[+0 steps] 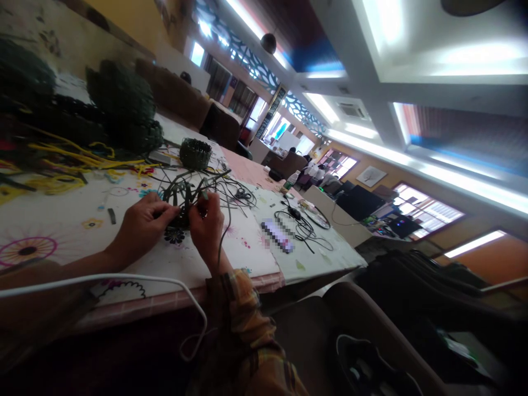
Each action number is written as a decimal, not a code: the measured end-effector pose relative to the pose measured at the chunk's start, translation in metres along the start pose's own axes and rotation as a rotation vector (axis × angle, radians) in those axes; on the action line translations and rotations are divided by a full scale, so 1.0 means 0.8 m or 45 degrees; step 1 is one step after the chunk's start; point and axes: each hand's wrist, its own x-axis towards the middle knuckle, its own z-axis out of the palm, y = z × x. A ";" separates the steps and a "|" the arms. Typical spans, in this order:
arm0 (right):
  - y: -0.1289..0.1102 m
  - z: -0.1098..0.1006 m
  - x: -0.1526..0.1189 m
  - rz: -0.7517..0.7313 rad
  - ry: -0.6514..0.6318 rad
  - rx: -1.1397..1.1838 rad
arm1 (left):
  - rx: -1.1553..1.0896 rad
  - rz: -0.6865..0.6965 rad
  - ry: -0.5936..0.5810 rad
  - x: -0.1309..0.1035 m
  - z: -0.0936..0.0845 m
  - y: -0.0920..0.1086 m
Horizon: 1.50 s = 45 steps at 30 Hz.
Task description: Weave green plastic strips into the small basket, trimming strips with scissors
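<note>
Both hands are at a dark green, partly woven piece point(180, 204) with loose strips sticking up and out, over the flowered tablecloth. My left hand point(144, 220) pinches its left side between thumb and fingers. On its right side my right hand point(207, 223) has its fingers closed on a strip of it. One long thin strip hangs down past my right wrist. Just behind stands a small dark green woven basket point(195, 153), upright. The lower part of the woven piece is partly hidden by my fingers.
Yellow strips point(74, 159) and large dark green bundles point(121, 104) lie at the left. Scissors point(242, 193) rest right of the work. Farther right are a phone-like object point(277, 235), black cables point(303, 225) and a bottle point(291, 180). A white cable point(136, 276) crosses the front.
</note>
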 end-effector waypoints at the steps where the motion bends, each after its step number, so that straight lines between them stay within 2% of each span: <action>1: -0.001 0.001 -0.001 0.045 0.039 0.068 | -0.001 0.001 0.002 0.001 0.000 0.000; 5: -0.003 0.001 0.000 0.210 0.091 0.351 | 0.003 -0.033 0.014 0.003 0.000 0.001; 11: 0.001 -0.001 0.003 0.252 -0.018 0.356 | 0.020 -0.046 0.006 0.003 0.000 0.002; 13: 0.000 -0.004 0.003 0.212 -0.006 0.384 | 0.018 -0.061 0.015 0.004 -0.002 0.003; 15: -0.001 -0.009 0.004 0.083 -0.040 0.369 | 0.016 -0.081 0.018 0.005 -0.004 0.004; 19: -0.001 -0.030 0.006 -0.169 -0.259 0.251 | 0.025 -0.115 0.011 0.008 -0.007 0.008; 22: 0.003 -0.045 0.003 -0.214 -0.373 0.165 | 0.017 -0.142 0.016 0.009 -0.007 0.008; 25: 0.008 -0.050 -0.006 -0.221 -0.303 0.163 | -0.010 -0.139 0.029 0.007 -0.005 0.008; 29: 0.011 -0.042 -0.020 -0.117 -0.057 0.094 | -0.035 -0.127 0.037 0.004 -0.005 0.009; 32: 0.015 -0.036 -0.024 -0.016 0.036 0.093 | -0.055 -0.123 0.028 0.005 -0.005 0.011; 36: 0.022 -0.036 -0.021 0.137 0.081 0.269 | -0.072 -0.095 0.006 0.007 -0.007 0.012; 42: 0.019 -0.039 -0.017 0.560 -0.005 0.598 | -0.016 -0.054 -0.039 0.008 -0.010 0.011; 45: 0.017 -0.040 -0.017 0.645 0.042 0.579 | -0.021 -0.028 -0.054 0.007 -0.011 0.011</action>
